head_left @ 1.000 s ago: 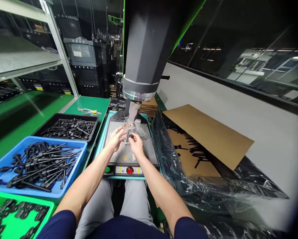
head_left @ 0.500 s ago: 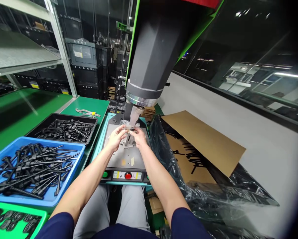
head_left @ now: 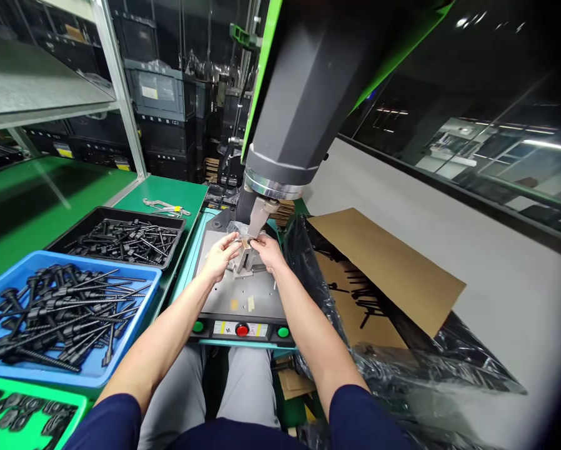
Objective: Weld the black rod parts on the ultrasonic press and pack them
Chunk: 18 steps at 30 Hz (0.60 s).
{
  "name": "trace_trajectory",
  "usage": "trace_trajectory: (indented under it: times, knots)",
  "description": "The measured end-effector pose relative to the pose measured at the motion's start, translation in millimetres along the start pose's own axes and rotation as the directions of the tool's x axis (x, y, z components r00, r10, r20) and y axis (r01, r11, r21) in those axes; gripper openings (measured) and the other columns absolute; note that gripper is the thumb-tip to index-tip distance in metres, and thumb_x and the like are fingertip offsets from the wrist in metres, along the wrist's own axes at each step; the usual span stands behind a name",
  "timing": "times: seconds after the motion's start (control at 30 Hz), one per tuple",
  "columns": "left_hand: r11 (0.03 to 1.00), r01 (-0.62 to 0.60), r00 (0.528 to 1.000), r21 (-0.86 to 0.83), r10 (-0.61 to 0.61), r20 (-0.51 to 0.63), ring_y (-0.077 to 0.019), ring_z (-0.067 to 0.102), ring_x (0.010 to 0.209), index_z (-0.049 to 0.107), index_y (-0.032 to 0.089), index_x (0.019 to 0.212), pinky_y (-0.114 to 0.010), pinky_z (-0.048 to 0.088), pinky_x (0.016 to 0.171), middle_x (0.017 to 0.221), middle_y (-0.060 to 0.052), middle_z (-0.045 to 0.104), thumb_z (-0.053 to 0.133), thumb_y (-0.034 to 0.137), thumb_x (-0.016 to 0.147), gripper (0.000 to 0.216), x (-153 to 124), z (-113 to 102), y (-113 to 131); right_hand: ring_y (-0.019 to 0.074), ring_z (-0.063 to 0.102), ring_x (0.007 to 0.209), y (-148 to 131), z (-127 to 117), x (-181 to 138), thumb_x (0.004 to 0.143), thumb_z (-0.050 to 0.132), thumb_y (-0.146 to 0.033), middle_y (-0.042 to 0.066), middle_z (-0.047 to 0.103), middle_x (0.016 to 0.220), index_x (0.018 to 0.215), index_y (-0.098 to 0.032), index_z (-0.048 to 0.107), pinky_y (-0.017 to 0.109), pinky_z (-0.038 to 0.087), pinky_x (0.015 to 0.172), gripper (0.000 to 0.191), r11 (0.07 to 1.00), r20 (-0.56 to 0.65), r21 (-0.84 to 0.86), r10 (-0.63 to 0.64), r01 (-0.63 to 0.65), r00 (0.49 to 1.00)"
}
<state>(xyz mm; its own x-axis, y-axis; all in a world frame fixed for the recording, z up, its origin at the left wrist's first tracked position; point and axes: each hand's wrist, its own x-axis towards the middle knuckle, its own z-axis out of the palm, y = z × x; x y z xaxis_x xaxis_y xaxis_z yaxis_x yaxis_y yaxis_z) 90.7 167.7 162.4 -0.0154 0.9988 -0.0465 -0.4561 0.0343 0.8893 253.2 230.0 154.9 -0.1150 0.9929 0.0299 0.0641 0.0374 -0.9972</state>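
Observation:
My left hand (head_left: pixel 222 255) and my right hand (head_left: pixel 268 251) are at the metal fixture (head_left: pixel 244 259) under the pale horn (head_left: pixel 260 215) of a press-like machine. The left fingers and thumb are curled together at the fixture's left side. On the other side, the right thumb and forefinger pinch at the fixture's top, beside a small dark part. What either hand grips is too small to make out. A piece of clear plastic film (head_left: pixel 238 229) shows just behind the left fingertips.
Left stand a blue tray (head_left: pixel 142 325) of black ribbed stems, a black tray (head_left: pixel 181 240) of similar parts and a green tray (head_left: pixel 81 409). A red button (head_left: pixel 242 329) sits between two green ones on the front panel. Right, a cardboard sheet (head_left: pixel 388 269) lies over a plastic-lined box.
My right hand has shifted slightly right, widening the gap between the hands. The left hand stays about where it was. The view has shifted a little, and the right green button now shows fully.

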Motion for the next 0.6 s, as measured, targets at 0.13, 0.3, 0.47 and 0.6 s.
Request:
trace_trajectory:
  times: [0.13,0.3,0.47,0.6]
  knots:
    - [1.0,-0.01,1.0,0.02,0.01,0.002,-0.0301,0.056,0.127,0.065,0.022,0.123,-0.044,0.047,0.102,0.147,-0.012,0.051,0.079,0.04,0.072,0.056,-2,0,1,0.0245,0.067,0.092,6,6,0,0.063,0.075,-0.036,0.006,0.073,0.092,0.09,-0.019,0.066,0.038,0.05,0.089,0.033,1.0,-0.074,0.026,-0.016,0.018,0.997]
    - [0.999,-0.013,1.0,0.049,0.012,0.008,-0.03,0.058,0.125,0.065,0.021,0.123,-0.044,0.048,0.101,0.146,-0.013,0.052,0.08,0.04,0.071,0.058,-4,1,-2,0.0242,0.064,0.099,10,3,-7,0.062,0.076,-0.04,0.005,0.071,0.102,0.096,-0.02,0.065,0.038,0.049,0.09,0.041,0.998,-0.067,0.055,0.014,-0.01,0.998]
    - [0.992,-0.037,0.999,0.119,0.034,0.03,-0.0295,0.056,0.126,0.065,0.019,0.124,-0.045,0.045,0.105,0.144,-0.013,0.055,0.08,0.04,0.071,0.06,-7,1,-8,0.0242,0.062,0.111,15,-5,-15,0.058,0.081,-0.045,0.006,0.068,0.118,0.109,-0.024,0.063,0.037,0.048,0.094,0.058,0.954,-0.034,0.298,0.029,-0.018,0.999]
    - [0.989,-0.062,0.998,0.133,0.058,0.033,-0.0283,0.058,0.123,0.065,0.019,0.124,-0.047,0.043,0.107,0.141,-0.013,0.058,0.08,0.038,0.071,0.059,-9,-2,-14,0.0269,0.061,0.116,12,-12,-10,0.074,0.062,-0.066,0.01,0.067,0.122,0.099,-0.024,0.065,0.04,0.051,0.089,0.05,0.889,-0.132,0.435,0.219,-0.142,0.967]
